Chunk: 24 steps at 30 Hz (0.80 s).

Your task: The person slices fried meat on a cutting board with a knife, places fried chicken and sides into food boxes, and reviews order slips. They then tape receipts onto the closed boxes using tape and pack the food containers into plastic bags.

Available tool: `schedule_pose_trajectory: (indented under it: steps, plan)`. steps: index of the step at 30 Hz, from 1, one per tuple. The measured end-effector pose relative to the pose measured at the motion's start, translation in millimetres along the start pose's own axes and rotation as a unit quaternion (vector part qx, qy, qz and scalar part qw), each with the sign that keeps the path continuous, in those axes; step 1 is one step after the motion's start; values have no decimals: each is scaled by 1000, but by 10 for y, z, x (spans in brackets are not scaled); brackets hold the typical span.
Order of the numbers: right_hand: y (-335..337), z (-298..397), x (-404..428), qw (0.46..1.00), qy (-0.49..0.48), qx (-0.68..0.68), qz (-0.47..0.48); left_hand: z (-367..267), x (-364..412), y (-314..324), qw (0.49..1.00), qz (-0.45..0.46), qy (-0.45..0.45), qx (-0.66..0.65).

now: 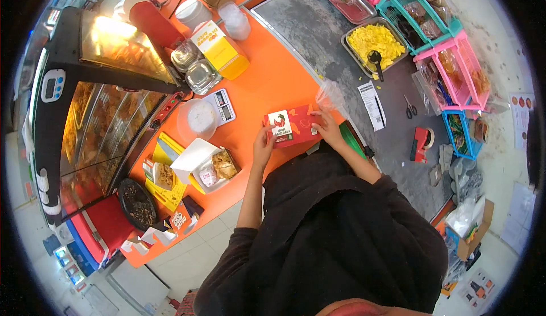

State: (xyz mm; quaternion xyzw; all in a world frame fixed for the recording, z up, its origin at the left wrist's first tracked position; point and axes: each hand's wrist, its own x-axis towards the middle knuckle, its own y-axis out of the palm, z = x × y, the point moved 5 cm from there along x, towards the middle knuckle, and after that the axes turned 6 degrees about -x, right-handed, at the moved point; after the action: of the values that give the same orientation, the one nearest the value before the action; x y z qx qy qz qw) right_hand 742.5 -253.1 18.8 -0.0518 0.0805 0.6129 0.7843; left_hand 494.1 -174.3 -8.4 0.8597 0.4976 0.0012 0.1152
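A red printed cardboard food box (302, 124) with a white panel lies lid up between my hands at the orange counter's near edge. My left hand (263, 143) grips its left end, fingertips on the white panel. At the opposite end, my right hand (328, 130) holds the corner and side. What is inside the box is hidden. A clear plastic bag (330, 95) lies just beyond my right hand. Left of my left hand, an open white box (194, 159) contains a piece of fried chicken (223, 165) and a paper-wrapped bundle (208, 175).
Left stands a lit food warmer (115, 124) of fried pieces. A plastic tub (201, 115) overlaps a digital scale (223, 106). On the grey counter are a tray of yellow food (367, 39), scissors (410, 108), a tape dispenser (420, 145) and a printed slip (372, 105).
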Motion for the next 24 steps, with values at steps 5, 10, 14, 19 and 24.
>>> schedule_pose_trajectory:
  steps: [5, 10, 14, 19, 24]
  plan:
    - [208, 768, -8, 755, -155, -622, 137, -863, 314, 588, 844, 192, 114, 487]
    - [231, 520, 206, 736, -130, -629, 216, -678, 424, 500, 766, 294, 98, 563]
    - [208, 446, 138, 816, -182, -508, 208, -594, 375, 489, 754, 307, 177, 553]
    - [217, 189, 180, 773, -222, -576, 145, -550, 446, 526, 719, 340, 202, 572]
    - [176, 264, 72, 750, -201, -619, 120, -625, 413, 636, 695, 345, 203, 597]
